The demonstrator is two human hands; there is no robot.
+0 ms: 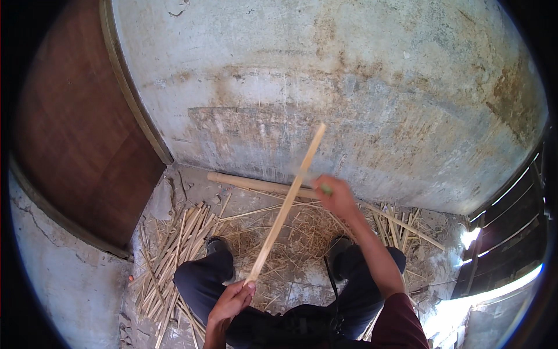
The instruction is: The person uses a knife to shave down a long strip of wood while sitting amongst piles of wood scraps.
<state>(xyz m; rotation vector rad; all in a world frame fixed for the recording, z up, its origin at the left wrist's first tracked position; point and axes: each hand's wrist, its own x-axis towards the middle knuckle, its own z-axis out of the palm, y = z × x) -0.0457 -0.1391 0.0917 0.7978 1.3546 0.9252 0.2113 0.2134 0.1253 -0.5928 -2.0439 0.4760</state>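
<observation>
A long, pale bamboo strip point(282, 215) slants upward and away from me. Its lower end is gripped by my left hand point(232, 299), with the thumb along it, above my left thigh. My right hand point(338, 200) is closed around a small green-handled tool point(326, 189), just right of the strip's upper half. Motion smears the tool's front part beside the strip, so I cannot tell its exact shape or whether it touches.
Split strips point(174, 267) lie heaped left of my legs; more strips point(398, 227) lie at right. A thick bamboo pole point(250, 183) rests along the stained wall point(290, 87). Shavings point(302, 232) litter the floor between my feet. A brown door point(87, 128) stands at left.
</observation>
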